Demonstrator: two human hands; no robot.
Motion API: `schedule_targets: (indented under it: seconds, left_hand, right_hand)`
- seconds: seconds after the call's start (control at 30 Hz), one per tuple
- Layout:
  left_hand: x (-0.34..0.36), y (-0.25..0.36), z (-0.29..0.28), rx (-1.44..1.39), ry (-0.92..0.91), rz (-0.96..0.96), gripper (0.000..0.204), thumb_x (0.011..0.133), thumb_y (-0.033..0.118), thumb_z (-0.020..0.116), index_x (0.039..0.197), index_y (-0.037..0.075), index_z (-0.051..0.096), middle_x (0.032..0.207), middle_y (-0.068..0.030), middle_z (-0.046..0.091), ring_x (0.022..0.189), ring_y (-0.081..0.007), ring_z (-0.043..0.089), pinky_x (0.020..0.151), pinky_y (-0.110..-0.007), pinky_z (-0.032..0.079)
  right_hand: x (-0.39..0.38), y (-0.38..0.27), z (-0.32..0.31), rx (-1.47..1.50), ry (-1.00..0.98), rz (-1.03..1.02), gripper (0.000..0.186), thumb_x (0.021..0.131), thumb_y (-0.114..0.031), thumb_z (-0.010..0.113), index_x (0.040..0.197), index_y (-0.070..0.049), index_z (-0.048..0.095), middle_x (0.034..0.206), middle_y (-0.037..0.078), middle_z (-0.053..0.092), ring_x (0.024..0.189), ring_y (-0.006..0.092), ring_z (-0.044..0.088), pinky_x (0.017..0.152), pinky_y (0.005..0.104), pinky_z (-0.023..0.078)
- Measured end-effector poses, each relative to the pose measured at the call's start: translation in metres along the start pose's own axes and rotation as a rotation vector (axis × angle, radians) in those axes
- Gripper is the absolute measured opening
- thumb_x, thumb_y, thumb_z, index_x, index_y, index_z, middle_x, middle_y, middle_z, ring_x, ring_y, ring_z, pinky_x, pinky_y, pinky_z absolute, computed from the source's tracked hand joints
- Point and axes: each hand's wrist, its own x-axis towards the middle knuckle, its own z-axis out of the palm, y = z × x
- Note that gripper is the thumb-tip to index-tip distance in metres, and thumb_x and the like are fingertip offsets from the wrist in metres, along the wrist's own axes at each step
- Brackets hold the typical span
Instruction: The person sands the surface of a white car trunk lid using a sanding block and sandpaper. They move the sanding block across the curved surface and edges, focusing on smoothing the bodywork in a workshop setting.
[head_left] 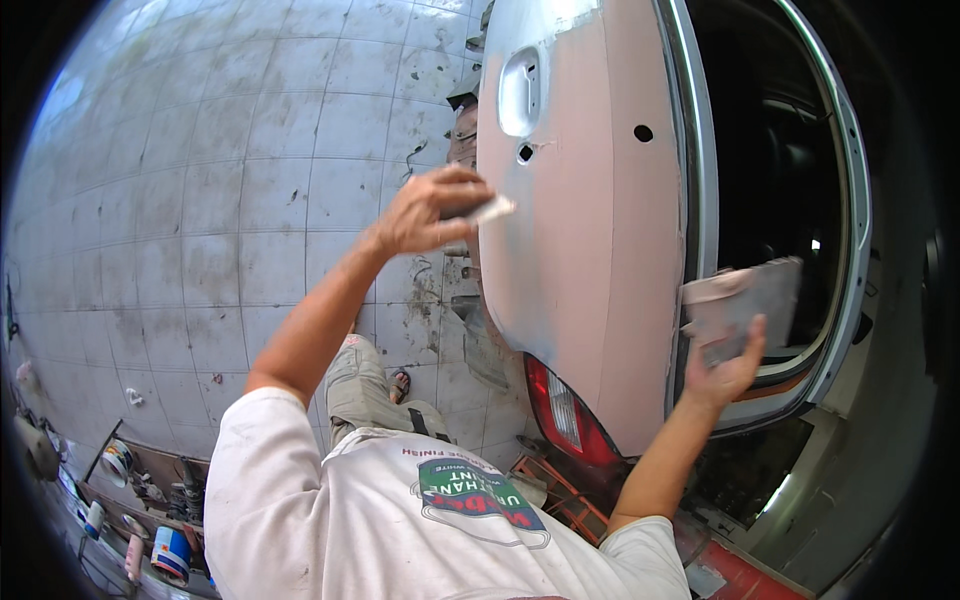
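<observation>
My left hand (425, 210) is raised beside the pinkish car panel (575, 270), its fingers closed on a small pale flat piece (492, 209). That piece is blurred, so its exact kind does not show, nor whether its tip touches the panel. In my right hand (722, 378) is a flat grey board (755, 310) smeared with pinkish paste. It is held up in front of the car's window opening (770, 190). Grey patches show through the panel's coat, and a bare handle recess (520, 92) lies near its far left edge.
A red and white tail lamp (565, 405) sits at the panel's near end. Pale floor tiles (200, 200) with dark stains spread to the left. Paint cans, including a blue and white can (171, 551), stand on a shelf at the lower left.
</observation>
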Motion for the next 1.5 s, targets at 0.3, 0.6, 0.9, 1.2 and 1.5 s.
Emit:
schedule_targets:
  seconds: [0.3,0.6,0.9,1.2,1.5]
  left_hand:
    - [0.281,-0.100,-0.059,0.123,0.507,0.166,0.062,0.095,0.060,0.064,0.134,0.014,0.077,0.137,-0.0158,0.072,0.134,-0.0324,0.063,0.115,-0.044,0.050]
    - [0.250,-0.043,-0.030,-0.046,0.322,0.171,0.059,0.089,0.043,0.064,0.122,-0.005,0.075,0.128,-0.0215,0.073,0.117,-0.0347,0.068,0.103,-0.044,0.053]
    - [0.067,-0.001,0.089,0.192,0.387,0.293,0.062,0.085,0.051,0.066,0.133,0.013,0.077,0.135,-0.0096,0.071,0.126,-0.0288,0.065,0.113,-0.048,0.046]
    - [-0.057,0.046,0.186,0.227,0.406,0.300,0.066,0.079,0.048,0.066,0.132,0.011,0.076,0.136,-0.0090,0.071,0.130,-0.0272,0.063,0.105,-0.049,0.044]
    - [-0.162,0.096,0.255,0.286,0.277,0.216,0.069,0.075,0.047,0.070,0.132,0.009,0.074,0.136,-0.0094,0.069,0.135,-0.0300,0.061,0.111,-0.062,0.039]
  right_hand:
    - [0.116,0.037,-0.123,-1.268,0.255,-0.222,0.060,0.113,-0.042,0.058,0.137,0.012,0.064,0.134,0.024,0.072,0.122,0.0335,0.069,0.104,0.0412,0.051]
    - [0.094,0.032,-0.057,-1.411,0.140,-0.429,0.051,0.114,-0.035,0.059,0.128,0.012,0.070,0.119,0.024,0.078,0.104,0.0295,0.072,0.097,0.0415,0.053]
    - [0.115,0.032,-0.059,-1.470,0.118,-0.595,0.081,0.110,-0.060,0.057,0.082,0.016,0.070,0.062,0.010,0.059,0.064,0.0184,0.049,0.068,0.0423,0.047]
    - [0.125,0.024,-0.035,-1.547,0.054,-0.604,0.066,0.109,-0.058,0.053,0.128,0.000,0.076,0.125,0.024,0.077,0.121,0.0416,0.071,0.104,0.0467,0.052]
    - [0.145,0.025,-0.030,-1.678,0.100,-0.594,0.069,0.108,-0.064,0.047,0.126,-0.005,0.078,0.121,0.025,0.077,0.123,0.0446,0.069,0.107,0.0501,0.052]
